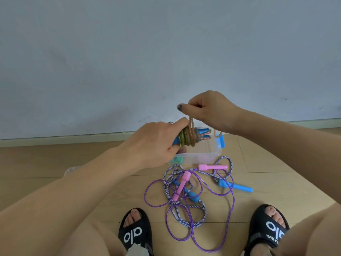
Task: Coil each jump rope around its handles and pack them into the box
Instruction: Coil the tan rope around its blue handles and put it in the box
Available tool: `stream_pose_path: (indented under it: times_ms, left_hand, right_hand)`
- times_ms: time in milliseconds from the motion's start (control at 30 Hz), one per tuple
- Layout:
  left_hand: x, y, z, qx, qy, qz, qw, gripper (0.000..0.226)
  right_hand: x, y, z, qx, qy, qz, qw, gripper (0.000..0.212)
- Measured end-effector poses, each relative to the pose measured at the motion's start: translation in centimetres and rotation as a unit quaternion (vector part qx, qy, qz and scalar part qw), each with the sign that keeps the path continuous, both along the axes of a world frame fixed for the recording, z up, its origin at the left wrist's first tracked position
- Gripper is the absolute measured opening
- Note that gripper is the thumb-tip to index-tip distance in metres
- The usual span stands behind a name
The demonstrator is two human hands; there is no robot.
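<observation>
From here I see both forearms reaching forward over the pale wood-plank floor [267, 182], the left hand [156, 143] lower and knuckles-up, the right hand [208, 109] raised just above and beyond it. The left hand's fingers are curled round a pair of blue plastic handles [259, 131] held side by side, with several turns of the glittery green-and-orange rope [186, 137] wound tightly about them; the index finger lies along the top of the coil. The right hand is clenched, pinching a doubled strand of that same rope, which runs straight down from its fingers to the coil, and a loose loop of it hangs by the wrist. Directly below the bundle sits the clear plastic box with a blue side latch [212, 150], open on the floor near the skirting; small teal pieces [177, 160] show at its near left corner, though I cannot tell what they are. In front of the box two ropes lie tangled together: a thin glossy purple cord with pink plastic handles [212, 167] and a thicker blue-and-white braided rope with light blue handles [238, 186]. My view also catches black slide sandals [135, 233] at the bottom edge.
</observation>
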State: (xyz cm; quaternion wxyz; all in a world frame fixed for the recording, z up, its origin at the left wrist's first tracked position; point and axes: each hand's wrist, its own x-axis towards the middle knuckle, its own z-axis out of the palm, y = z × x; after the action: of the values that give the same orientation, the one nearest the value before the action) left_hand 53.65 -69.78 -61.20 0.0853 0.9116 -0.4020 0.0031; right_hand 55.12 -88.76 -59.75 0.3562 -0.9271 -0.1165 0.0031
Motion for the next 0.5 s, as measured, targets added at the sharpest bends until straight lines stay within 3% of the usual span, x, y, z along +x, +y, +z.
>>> stream_pose_path:
  times_ms: [67, 167, 267, 333, 500]
  left_hand:
    - [0.1, 0.3, 0.2, -0.054, 0.009, -0.009, 0.998, 0.031]
    - [-0.1, 0.5, 0.5, -0.183, 0.091, 0.009, 0.979, 0.023]
    - [0.3, 0.1, 0.9, -0.335, 0.206, 0.103, 0.914, 0.019]
    - [1.1, -0.1, 0.8, -0.383, 0.259, 0.174, 0.869, 0.022]
    - [2.7, 0.3, 0.1, -0.294, 0.292, 0.272, 0.869, 0.028]
  right_hand:
    - [0.1, -0.2, -1.1, 0.04, 0.065, 0.002, 0.997, 0.055]
    - [-0.1, 0.0, -3.3, 0.151, 0.137, -0.03, 0.979, 0.038]
    - [-1.3, 1.0, -3.8, 0.173, 0.125, -0.082, 0.973, 0.045]
    - [-2.2, 1.6, -3.3, 0.141, 0.106, -0.099, 0.979, 0.056]
    - [-3.9, 2.1, -2.1, -0.126, 0.001, -0.053, 0.991, 0.054]
